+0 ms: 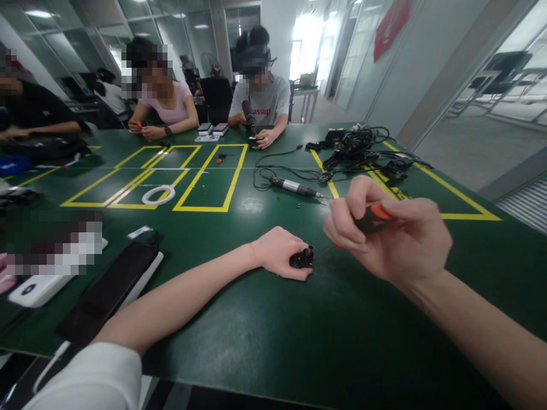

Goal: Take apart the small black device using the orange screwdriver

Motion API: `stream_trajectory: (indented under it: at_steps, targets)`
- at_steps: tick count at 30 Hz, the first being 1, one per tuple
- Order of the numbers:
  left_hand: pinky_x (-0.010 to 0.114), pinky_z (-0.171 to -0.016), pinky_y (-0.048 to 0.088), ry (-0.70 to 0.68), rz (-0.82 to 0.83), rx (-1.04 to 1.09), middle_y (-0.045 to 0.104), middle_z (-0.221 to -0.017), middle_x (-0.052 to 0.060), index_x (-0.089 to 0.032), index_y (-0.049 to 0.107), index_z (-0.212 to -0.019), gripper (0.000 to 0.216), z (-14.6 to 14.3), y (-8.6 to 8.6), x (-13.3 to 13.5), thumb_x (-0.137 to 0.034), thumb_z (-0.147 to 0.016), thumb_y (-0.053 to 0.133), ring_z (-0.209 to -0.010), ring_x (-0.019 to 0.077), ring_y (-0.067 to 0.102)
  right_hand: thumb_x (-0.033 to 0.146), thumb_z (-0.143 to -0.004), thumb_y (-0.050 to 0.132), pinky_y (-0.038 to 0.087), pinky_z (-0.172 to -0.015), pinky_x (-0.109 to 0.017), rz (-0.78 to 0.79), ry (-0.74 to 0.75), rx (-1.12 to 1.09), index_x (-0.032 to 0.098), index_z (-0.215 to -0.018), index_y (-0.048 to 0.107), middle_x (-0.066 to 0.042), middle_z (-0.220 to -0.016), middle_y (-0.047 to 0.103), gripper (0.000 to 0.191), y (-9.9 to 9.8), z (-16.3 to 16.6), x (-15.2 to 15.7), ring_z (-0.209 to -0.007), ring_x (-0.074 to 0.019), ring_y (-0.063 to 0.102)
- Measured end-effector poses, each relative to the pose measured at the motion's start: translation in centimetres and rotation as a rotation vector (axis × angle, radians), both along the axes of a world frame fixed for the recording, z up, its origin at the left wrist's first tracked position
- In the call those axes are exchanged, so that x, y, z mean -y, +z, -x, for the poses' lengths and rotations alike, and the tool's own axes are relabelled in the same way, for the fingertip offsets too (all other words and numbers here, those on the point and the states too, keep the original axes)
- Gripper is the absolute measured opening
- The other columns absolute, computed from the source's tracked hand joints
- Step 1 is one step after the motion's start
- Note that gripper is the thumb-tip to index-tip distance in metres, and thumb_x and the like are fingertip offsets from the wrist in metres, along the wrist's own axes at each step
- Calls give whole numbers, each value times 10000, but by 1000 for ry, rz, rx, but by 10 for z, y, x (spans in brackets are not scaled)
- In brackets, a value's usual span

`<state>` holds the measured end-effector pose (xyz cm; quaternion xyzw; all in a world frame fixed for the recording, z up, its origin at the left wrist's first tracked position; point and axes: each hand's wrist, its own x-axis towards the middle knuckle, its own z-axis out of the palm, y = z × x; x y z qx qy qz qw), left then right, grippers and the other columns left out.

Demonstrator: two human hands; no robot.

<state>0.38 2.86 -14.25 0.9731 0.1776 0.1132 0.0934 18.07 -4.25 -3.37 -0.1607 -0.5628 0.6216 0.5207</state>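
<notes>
A green worktop (239, 330) carries work judged to be under way rather than finished, with both hands engaged and neither piece set down. Along its far edge, yellow tape marks out bays, the nearest thing to containers here: the bay left of centre (227, 196) frames a small orange-ended tool (220, 160). Toward the far right corner sits a heap of black cables (352, 149); by the left edge, a black slab (109, 290) lies on a white device.

The right hand (391, 242), raised above the worktop, has its fingers curled and its thumb pressed around a dark, orange-marked handle (371, 219). The left hand (282, 253) rests well in from the near edge, thumb and fingers pinching a black part (301, 259) against the surface. Beyond them lies a corded pen-shaped tool (294, 187); a white ring (159, 195) overlaps a bay's near border.

On the black part, a short stub points up; its inside cannot be made out. A thin line, shaft or wire, runs from under the right hand toward it; whether any step on the part is complete cannot be told
</notes>
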Motion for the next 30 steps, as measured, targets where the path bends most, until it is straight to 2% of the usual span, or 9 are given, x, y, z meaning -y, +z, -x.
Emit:
stream_trajectory:
  at_steps: [2,5,8,12,15,18,20,25,30]
  targets:
    - [280,-561,363,6,3,-5,694,-695,7,-201,614,-719,328,0,1,1,-498,-851,661,-637,149,646,425,-913,654,291,-466,-283,-25,-29,-2,219,-681,601,21,-564,483,314,-1,2,-2,-454,-139,358]
    - [278,-542,349,15,-3,-11,691,-666,5,-203,602,-687,348,0,0,1,-507,-842,675,-614,149,643,419,-975,577,248,-444,-270,-13,2,-20,207,-636,566,47,-509,377,399,-5,3,-2,-419,-114,268]
    - [269,-529,339,36,-17,-16,681,-626,0,-204,587,-660,365,1,-3,1,-511,-824,697,-591,147,641,450,-958,552,217,-440,-251,16,36,-100,214,-718,559,84,-483,305,336,-9,6,1,-404,-97,184]
    - [256,-528,347,43,-7,-14,671,-604,-11,-205,569,-646,377,2,-7,1,-510,-811,716,-575,139,637,403,-913,584,228,-448,-250,33,24,-127,229,-796,562,72,-515,395,211,-12,9,1,-428,-112,230]
    - [258,-522,345,35,-1,-9,677,-609,-12,-205,551,-636,388,2,-8,1,-511,-808,717,-572,139,639,370,-957,553,258,-459,-266,17,-20,-88,210,-710,564,28,-575,466,295,-12,9,-2,-458,-122,324]
    - [265,-509,336,25,-1,9,679,-607,-15,-206,530,-624,399,2,-9,1,-505,-788,737,-568,139,643,389,-992,513,215,-441,-254,54,33,-97,201,-655,530,46,-553,382,386,-12,8,-4,-444,-104,255]
    - [270,-502,331,20,-3,14,676,-599,-13,-206,528,-620,403,2,-9,1,-506,-788,738,-563,140,646,419,-968,524,185,-436,-242,72,69,-143,207,-711,547,68,-533,337,334,-12,7,-5,-438,-99,196]
    - [273,-510,337,11,-14,13,674,-591,-12,-204,546,-623,399,2,-9,1,-511,-798,731,-556,139,647,381,-914,567,200,-430,-237,79,59,-152,224,-802,560,59,-542,429,193,-13,6,-6,-437,-109,232]
    - [265,-525,338,11,-18,20,681,-598,-18,-202,569,-636,364,2,-9,1,-482,-797,737,-562,133,644,375,-990,504,246,-446,-253,70,49,-101,196,-656,542,52,-505,380,381,-13,8,-4,-435,-104,271]
